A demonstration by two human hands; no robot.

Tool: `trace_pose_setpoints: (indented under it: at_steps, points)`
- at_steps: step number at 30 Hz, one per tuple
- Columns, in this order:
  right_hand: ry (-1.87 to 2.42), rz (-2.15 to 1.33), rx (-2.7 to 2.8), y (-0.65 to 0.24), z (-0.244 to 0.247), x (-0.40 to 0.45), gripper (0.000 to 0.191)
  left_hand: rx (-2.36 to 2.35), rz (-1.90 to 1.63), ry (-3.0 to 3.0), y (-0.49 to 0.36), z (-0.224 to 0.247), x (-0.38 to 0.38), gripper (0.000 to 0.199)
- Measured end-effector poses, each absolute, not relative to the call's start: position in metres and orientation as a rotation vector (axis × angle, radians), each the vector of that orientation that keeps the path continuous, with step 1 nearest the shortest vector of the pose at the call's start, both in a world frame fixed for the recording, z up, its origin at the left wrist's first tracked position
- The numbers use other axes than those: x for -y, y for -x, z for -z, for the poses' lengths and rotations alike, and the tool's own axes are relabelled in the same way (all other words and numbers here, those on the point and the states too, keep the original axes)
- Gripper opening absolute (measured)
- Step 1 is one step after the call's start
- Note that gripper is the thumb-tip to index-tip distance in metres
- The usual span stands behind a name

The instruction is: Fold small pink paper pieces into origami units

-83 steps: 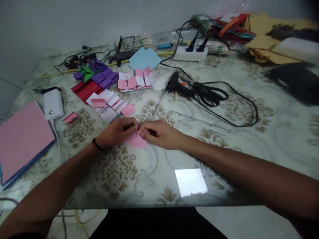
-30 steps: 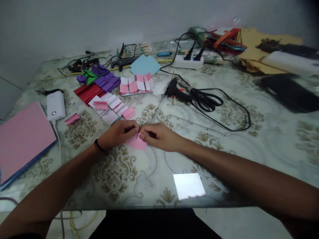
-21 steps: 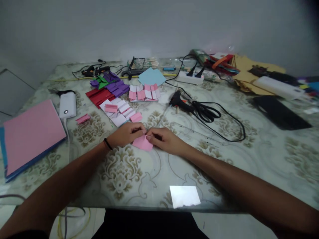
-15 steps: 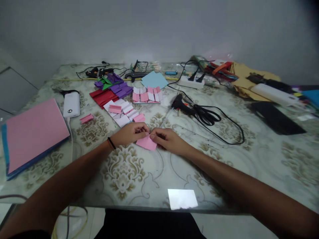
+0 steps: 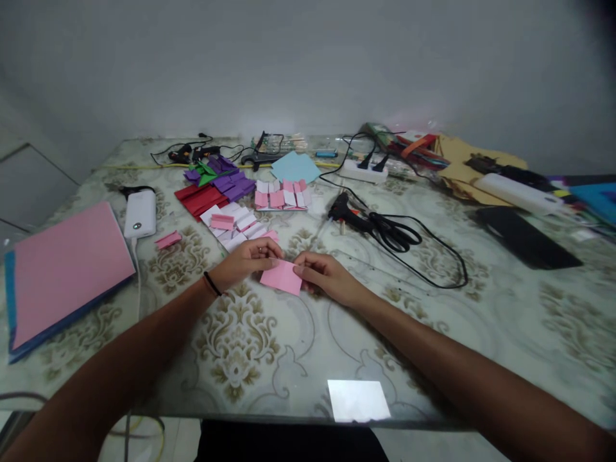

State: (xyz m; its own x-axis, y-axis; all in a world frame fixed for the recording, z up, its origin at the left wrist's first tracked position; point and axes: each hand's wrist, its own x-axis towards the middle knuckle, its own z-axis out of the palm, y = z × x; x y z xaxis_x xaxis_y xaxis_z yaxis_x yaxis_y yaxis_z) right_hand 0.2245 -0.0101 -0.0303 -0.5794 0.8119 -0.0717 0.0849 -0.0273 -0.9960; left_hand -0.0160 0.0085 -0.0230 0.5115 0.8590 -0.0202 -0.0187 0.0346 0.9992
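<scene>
A small pink piece of paper (image 5: 282, 277) with a faint crease is held between my two hands, just above the table. My left hand (image 5: 250, 260) pinches its upper left part, thumb on top. At its right edge, my right hand (image 5: 325, 276) grips it between thumb and fingers. Behind my left hand lie folded white and pink paper pieces (image 5: 235, 224), partly hidden by that hand. One folded pink strip (image 5: 168, 240) rests alone to the left. Farther back is another set of pink and white folded pieces (image 5: 283, 196).
A black glue gun (image 5: 344, 208) with a coiled cord lies right of centre. Pink sheets (image 5: 72, 269) and a white power bank (image 5: 140, 213) are at left. Red (image 5: 199, 200) and purple folded papers (image 5: 233, 183) sit behind. A power strip (image 5: 364, 171) and black phone-like slab (image 5: 527, 236) lie right.
My hands have moved slightly apart along the pink paper, so more of its upper edge shows and it looks flatter. The camera view has tilted up a little.
</scene>
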Motion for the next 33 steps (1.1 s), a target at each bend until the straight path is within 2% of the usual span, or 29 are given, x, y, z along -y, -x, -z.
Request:
trace_pose_setpoints:
  at_steps: [16, 33]
  points:
    - [0.733, -1.89, 1.309, -0.228, 0.043, 0.001, 0.041, -0.812, -0.759, -1.221, 0.022, 0.023, -0.013, 0.034]
    - [0.826, -1.799, 1.419, -0.227, 0.043, 0.002, 0.044, -0.767, -0.744, -1.204, 0.019, 0.021, -0.011, 0.036]
